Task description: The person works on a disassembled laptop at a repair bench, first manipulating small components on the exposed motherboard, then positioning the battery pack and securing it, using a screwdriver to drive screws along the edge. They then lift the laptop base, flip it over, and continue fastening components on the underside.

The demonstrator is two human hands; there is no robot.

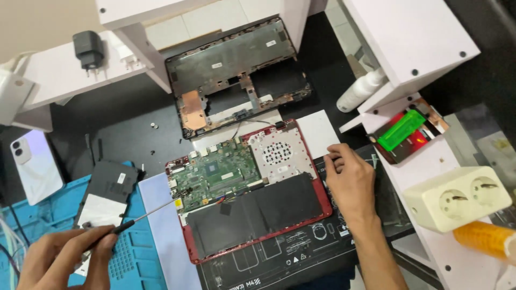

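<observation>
An opened red laptop base (324,194) lies in the middle of the dark work mat, showing a green circuit board (217,173), a perforated silver plate (278,152) and a flat black battery (258,212). My left hand (67,258) at the bottom left grips a thin screwdriver (148,215) whose tip touches the board's left edge. My right hand (349,180) rests on the mat just right of the laptop, fingers curled at its right edge. The removed black bottom cover (236,70) lies farther back.
A blue silicone mat (142,258) at the left carries a black flat part (107,190). A white phone (32,166) and a black charger (88,49) lie at the left. White shelves, a spray bottle (360,88), a green lighter (400,130) and a cream double socket (457,197) crowd the right.
</observation>
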